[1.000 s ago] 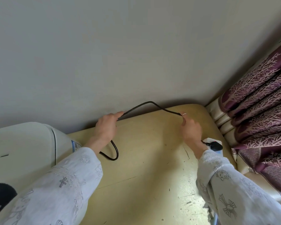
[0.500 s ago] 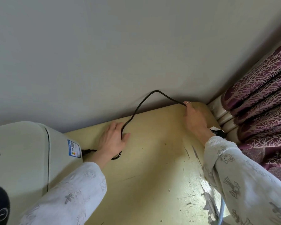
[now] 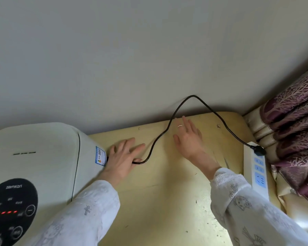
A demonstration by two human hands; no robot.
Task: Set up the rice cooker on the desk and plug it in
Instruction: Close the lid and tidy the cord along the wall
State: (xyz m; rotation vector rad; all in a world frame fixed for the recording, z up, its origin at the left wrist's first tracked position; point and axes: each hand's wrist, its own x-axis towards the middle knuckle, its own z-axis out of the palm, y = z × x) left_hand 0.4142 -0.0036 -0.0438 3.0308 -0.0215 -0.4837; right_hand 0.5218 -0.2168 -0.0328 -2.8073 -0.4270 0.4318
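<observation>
Both hands lie spread, gripping nothing; the left hand (image 3: 123, 157) rests flat over the black cord (image 3: 169, 126) beside the rice cooker (image 3: 48, 157) at the desk's (image 3: 167, 192) left edge; the right hand (image 3: 188, 137) hovers near the far edge; the plug (image 3: 259, 150) sits in the power strip (image 3: 258, 169) along the right edge.

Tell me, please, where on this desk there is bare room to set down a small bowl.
Free: the near stretch of desk between the two sleeves, bordered by the rice cooker and the power strip. Crowded: the back edge, where the cord loops between the left hand and right hand.
</observation>
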